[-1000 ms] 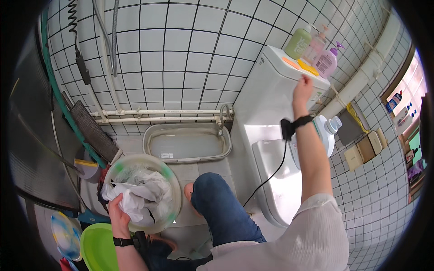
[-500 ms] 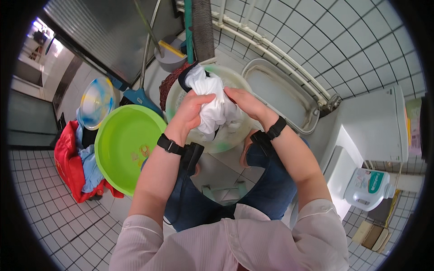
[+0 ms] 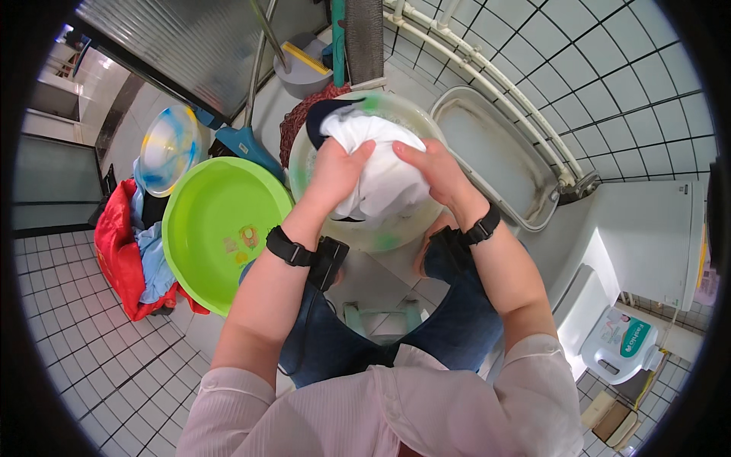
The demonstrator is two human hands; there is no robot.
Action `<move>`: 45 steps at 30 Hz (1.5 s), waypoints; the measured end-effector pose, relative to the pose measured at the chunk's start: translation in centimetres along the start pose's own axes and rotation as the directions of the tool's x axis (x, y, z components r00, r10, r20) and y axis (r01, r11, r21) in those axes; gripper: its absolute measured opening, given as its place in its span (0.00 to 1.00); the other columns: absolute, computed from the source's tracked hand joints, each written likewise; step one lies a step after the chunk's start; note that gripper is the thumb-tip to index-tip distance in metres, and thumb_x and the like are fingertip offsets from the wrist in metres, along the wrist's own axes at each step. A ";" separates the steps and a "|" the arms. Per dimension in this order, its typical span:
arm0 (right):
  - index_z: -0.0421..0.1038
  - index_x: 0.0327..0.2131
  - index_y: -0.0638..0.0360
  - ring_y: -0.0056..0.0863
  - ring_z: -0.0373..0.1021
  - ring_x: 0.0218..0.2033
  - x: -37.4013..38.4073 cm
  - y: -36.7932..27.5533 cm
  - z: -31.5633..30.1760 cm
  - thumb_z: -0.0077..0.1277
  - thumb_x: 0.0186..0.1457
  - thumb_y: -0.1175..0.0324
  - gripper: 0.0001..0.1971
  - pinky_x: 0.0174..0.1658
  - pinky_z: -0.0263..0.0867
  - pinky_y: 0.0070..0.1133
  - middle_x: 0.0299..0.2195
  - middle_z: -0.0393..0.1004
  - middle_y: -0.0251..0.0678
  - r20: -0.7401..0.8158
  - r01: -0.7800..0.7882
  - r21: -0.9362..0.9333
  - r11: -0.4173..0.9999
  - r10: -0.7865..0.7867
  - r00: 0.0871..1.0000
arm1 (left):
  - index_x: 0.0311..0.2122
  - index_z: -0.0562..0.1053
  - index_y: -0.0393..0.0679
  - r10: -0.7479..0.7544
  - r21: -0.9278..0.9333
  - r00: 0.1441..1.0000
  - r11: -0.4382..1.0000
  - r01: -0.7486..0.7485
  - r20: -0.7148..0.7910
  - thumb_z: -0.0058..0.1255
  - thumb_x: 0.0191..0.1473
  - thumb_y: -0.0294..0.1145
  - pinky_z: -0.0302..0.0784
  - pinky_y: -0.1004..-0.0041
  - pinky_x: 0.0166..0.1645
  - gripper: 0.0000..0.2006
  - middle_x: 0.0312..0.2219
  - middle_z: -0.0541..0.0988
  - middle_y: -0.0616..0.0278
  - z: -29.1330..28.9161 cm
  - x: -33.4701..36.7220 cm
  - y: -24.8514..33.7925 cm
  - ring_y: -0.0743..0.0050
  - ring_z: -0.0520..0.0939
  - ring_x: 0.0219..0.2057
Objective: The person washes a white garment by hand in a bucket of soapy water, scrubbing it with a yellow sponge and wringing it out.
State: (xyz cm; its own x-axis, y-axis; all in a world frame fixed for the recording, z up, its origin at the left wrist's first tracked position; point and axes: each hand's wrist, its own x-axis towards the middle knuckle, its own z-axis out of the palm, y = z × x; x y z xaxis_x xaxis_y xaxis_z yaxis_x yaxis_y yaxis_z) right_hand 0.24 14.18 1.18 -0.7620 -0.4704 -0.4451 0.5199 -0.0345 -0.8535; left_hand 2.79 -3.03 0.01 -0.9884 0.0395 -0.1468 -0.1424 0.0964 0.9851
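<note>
Bright, cool, fairly even light fills the view, leaving mostly soft shadows. The white cloth (image 3: 390,164) is so pale that its upper folds nearly lose detail, and a hard-edged patch of glare burns out part of the white toilet (image 3: 601,263) at right. The ribbed glass panel (image 3: 183,46) carries a dull grey sheen, while the floor (image 3: 367,283) between the knees lies dimmer. The middle looks reasonably sharp; toward the rim detail softens, the wall tiles (image 3: 620,87) bow into curves, and blackness rounds off the corners.

Soft matt white cloth (image 3: 384,171), smooth glossy green plastic basin (image 3: 202,251), glossy wall tiles (image 3: 609,107), ribbed glass panel (image 3: 179,46)
</note>
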 end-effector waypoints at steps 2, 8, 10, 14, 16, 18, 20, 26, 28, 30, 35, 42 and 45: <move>0.67 0.37 0.70 0.25 0.70 0.30 1.1 0.6 0.0 0.50 0.49 0.61 0.19 0.34 0.66 0.19 0.33 0.72 0.40 -0.038 0.084 0.060 0.995 -0.082 0.996 | 0.39 0.69 0.34 -0.141 -0.287 0.986 0.952 0.110 -0.089 0.46 0.52 0.33 0.70 0.76 0.35 0.13 0.32 0.75 0.60 0.6 0.2 -0.1 0.76 0.75 0.31; 0.71 0.19 0.65 0.30 0.69 0.16 2.4 2.1 4.8 0.49 0.46 0.63 0.14 0.20 0.62 0.25 0.14 0.70 0.44 -0.097 0.302 -0.827 0.474 -0.649 0.754 | 0.31 0.71 0.32 -0.502 -0.689 0.834 0.689 0.225 -0.230 0.42 0.53 0.45 0.69 0.76 0.31 0.21 0.26 0.74 0.62 2.8 1.5 -3.5 0.77 0.73 0.26; 0.70 0.17 0.65 0.35 0.68 0.15 3.1 2.3 5.1 0.48 0.46 0.63 0.14 0.19 0.61 0.28 0.13 0.68 0.48 0.039 0.257 -0.949 0.180 -0.744 0.667 | 0.28 0.69 0.36 -0.562 -0.901 0.811 0.420 0.108 -0.165 0.39 0.54 0.48 0.68 0.74 0.29 0.20 0.24 0.72 0.65 3.9 1.6 -3.2 0.77 0.72 0.24; 0.68 0.14 0.62 0.44 0.67 0.16 3.5 2.2 5.3 0.43 0.47 0.57 0.18 0.21 0.63 0.34 0.13 0.67 0.49 -0.195 0.059 -0.931 0.360 -0.628 0.754 | 0.28 0.67 0.41 -0.499 -0.840 0.833 0.537 0.081 -0.238 0.39 0.54 0.48 0.68 0.71 0.30 0.18 0.24 0.71 0.65 5.1 1.5 -2.4 0.75 0.72 0.25; 0.70 0.16 0.61 0.44 0.69 0.19 1.8 3.1 5.9 0.41 0.48 0.54 0.20 0.23 0.64 0.34 0.15 0.69 0.47 -0.062 0.150 -0.949 0.278 -0.629 0.775 | 0.29 0.67 0.41 -0.519 -0.845 0.853 0.480 0.234 -0.059 0.37 0.55 0.46 0.70 0.71 0.31 0.17 0.24 0.71 0.62 3.3 1.6 -2.8 0.72 0.73 0.27; 0.69 0.15 0.63 0.46 0.68 0.18 4.5 1.8 3.6 0.40 0.49 0.54 0.21 0.23 0.64 0.35 0.15 0.68 0.50 -0.227 0.038 -0.913 0.406 -0.583 0.780 | 0.29 0.67 0.41 -0.487 -0.908 0.872 0.346 0.234 0.039 0.35 0.56 0.46 0.70 0.70 0.32 0.17 0.24 0.71 0.61 4.7 1.5 -2.6 0.70 0.73 0.27; 0.69 0.15 0.65 0.49 0.67 0.18 5.0 1.9 2.2 0.39 0.50 0.55 0.23 0.25 0.63 0.37 0.14 0.67 0.52 -0.402 -0.075 -0.837 0.542 -0.516 0.756 | 0.28 0.66 0.44 -0.579 -0.760 0.807 0.575 0.303 -0.116 0.32 0.56 0.47 0.71 0.68 0.33 0.17 0.23 0.70 0.61 7.3 1.2 -1.4 0.66 0.73 0.27; 0.70 0.16 0.65 0.48 0.68 0.22 5.0 3.1 2.2 0.39 0.50 0.54 0.23 0.27 0.64 0.36 0.16 0.68 0.53 -0.263 0.017 -0.887 0.462 -0.535 0.803 | 0.37 0.67 0.39 -0.528 -0.847 0.848 0.431 0.312 0.043 0.39 0.55 0.43 0.70 0.71 0.31 0.16 0.30 0.73 0.61 5.6 1.4 -2.4 0.71 0.73 0.28; 0.73 0.23 0.66 0.42 0.70 0.27 6.3 2.3 0.6 0.41 0.51 0.56 0.20 0.33 0.65 0.29 0.23 0.72 0.50 -0.350 -0.055 -0.743 0.667 -0.318 0.881 | 0.38 0.67 0.34 -0.465 -0.829 0.885 0.483 0.281 0.029 0.41 0.54 0.41 0.71 0.71 0.32 0.18 0.31 0.73 0.58 5.4 1.3 -1.7 0.69 0.75 0.28; 0.72 0.27 0.68 0.37 0.70 0.29 5.0 1.2 0.4 0.42 0.51 0.57 0.19 0.34 0.64 0.26 0.26 0.73 0.47 -0.350 0.073 -0.473 0.878 -0.263 0.899 | 0.39 0.66 0.33 -0.420 -0.820 0.907 0.521 0.239 -0.002 0.42 0.54 0.41 0.72 0.71 0.34 0.18 0.32 0.73 0.56 4.0 1.3 -0.5 0.68 0.75 0.30; 0.68 0.36 0.72 0.24 0.67 0.31 3.8 -0.5 -1.4 0.47 0.51 0.59 0.20 0.36 0.61 0.20 0.32 0.72 0.38 -0.261 0.132 0.122 0.984 -0.097 0.961 | 0.43 0.65 0.31 -0.174 -0.624 0.984 0.765 0.156 0.032 0.45 0.52 0.33 0.70 0.72 0.40 0.17 0.37 0.73 0.56 1.5 1.5 -0.2 0.70 0.75 0.36; 0.70 0.18 0.66 0.29 0.67 0.15 2.7 -0.4 1.7 0.48 0.49 0.57 0.19 0.21 0.62 0.24 0.12 0.69 0.39 -0.270 0.241 -0.610 0.755 -0.484 0.832 | 0.42 0.67 0.33 -0.309 -0.620 0.950 0.754 0.216 -0.046 0.40 0.55 0.38 0.67 0.76 0.41 0.18 0.35 0.73 0.62 2.6 1.6 -0.7 0.76 0.73 0.35; 0.67 0.14 0.65 0.48 0.65 0.17 3.2 2.2 4.5 0.48 0.45 0.60 0.17 0.23 0.62 0.33 0.13 0.65 0.52 -0.154 0.161 -0.936 0.312 -0.776 0.611 | 0.39 0.67 0.33 -0.453 -0.807 0.887 0.554 0.203 -0.087 0.38 0.55 0.47 0.67 0.73 0.38 0.22 0.33 0.72 0.62 4.6 1.7 -1.8 0.74 0.72 0.31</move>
State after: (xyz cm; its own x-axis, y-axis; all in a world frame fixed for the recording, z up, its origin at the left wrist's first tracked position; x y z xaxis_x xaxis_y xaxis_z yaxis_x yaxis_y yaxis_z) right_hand 0.71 8.57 -0.94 -0.9288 -0.1252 0.3488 -0.3220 0.7388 -0.5920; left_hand 1.65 1.47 -2.42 -0.8174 -0.0953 -0.5682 -0.3227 -0.7413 0.5885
